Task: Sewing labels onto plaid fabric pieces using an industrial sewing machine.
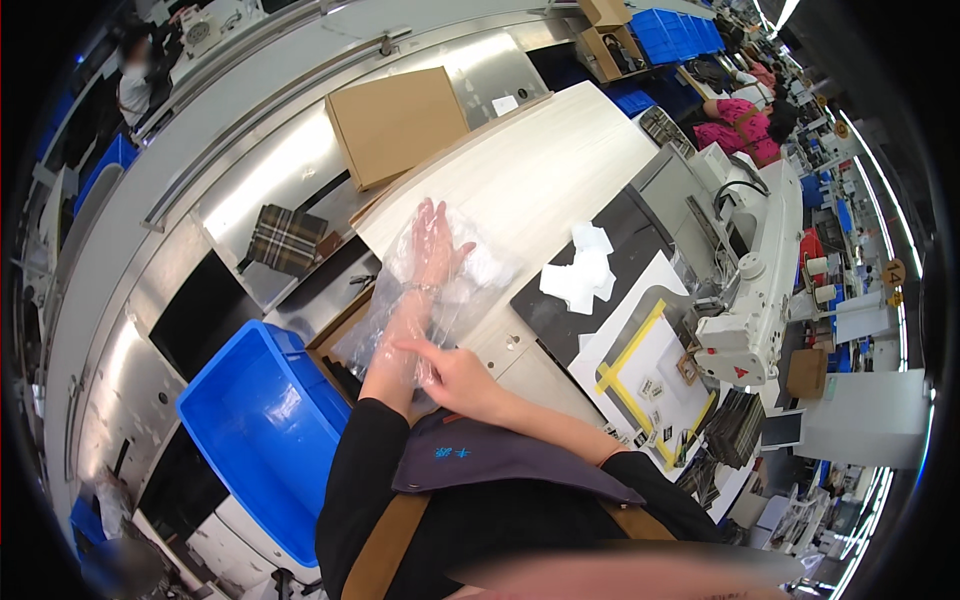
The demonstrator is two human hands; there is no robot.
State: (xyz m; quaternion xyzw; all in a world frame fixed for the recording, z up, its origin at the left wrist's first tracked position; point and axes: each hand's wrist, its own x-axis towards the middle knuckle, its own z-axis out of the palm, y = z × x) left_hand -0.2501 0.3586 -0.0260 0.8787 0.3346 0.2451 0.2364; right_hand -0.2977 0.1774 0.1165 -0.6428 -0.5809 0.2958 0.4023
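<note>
We see a clear plastic bag (440, 285) pulled over our left hand (432, 245) and forearm above the pale worktop (540, 170); we judge it very light, thin, soft and slippery, easy to crumple or tear, so it is best taken at its open edge near the elbow. The left fingers (428, 215) are spread apart inside the film, and the right hand (455, 370) rests at this lower edge, its fingers (412, 345) loosely together, touching the plastic more than clamping it

1 head-worn fisheye view looks steeply down, close over the left hand (432, 245) and right hand (455, 372); the table (540, 170) stretches beyond the fingertips, edges bending toward the rim.
</note>
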